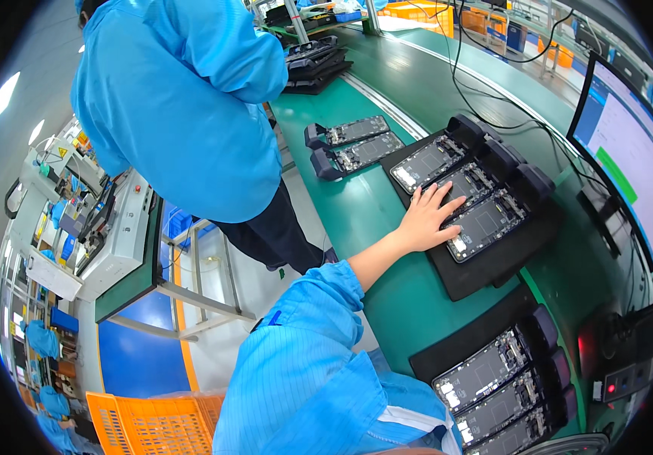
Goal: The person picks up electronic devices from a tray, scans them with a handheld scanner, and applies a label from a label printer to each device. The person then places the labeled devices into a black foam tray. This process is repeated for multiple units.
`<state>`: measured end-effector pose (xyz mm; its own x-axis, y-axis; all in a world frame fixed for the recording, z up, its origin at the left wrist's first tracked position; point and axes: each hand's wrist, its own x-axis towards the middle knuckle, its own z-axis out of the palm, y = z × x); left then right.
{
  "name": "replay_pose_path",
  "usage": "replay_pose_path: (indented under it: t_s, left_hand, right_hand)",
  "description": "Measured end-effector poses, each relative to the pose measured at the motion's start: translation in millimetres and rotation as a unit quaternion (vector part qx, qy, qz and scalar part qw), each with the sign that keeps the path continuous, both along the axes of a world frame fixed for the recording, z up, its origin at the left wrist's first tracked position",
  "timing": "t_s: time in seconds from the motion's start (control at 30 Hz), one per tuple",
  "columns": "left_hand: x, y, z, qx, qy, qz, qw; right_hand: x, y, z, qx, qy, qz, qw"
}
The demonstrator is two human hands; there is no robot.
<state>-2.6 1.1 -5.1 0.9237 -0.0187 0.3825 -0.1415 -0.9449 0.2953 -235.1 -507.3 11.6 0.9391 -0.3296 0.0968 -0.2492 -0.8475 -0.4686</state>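
Under the left hand (pixel 421 225), its fingers spread apart, lies the near end of the middle opened phone (pixel 472 183); its long axis runs on beyond the fingertips toward a black holder (pixel 502 161). Another phone (pixel 485 225) lies beside the thumb. The right hand is out of sight.

Bright, even light comes from glaring rectangular white ceiling lamps (pixel 3 99) (far left); fisheye distortion bows the thin black-framed monitor (pixel 626 148) near the blackened rim.
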Motion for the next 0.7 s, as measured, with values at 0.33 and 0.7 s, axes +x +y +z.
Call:
replay_pose_path:
  t_s: [0.33, 0.7]
  left_hand:
    - [1, 79, 0, -0.167, -0.122, 0.394, 0.895]
    - [77, 215, 2, -0.039, -0.047, 0.293, 0.954]
  right_hand:
    - [-5, 1, -6, 0.000, -0.025, -0.022, 0.999]
    - [0, 2, -9, -0.047, 0.011, -0.029, 0.998]
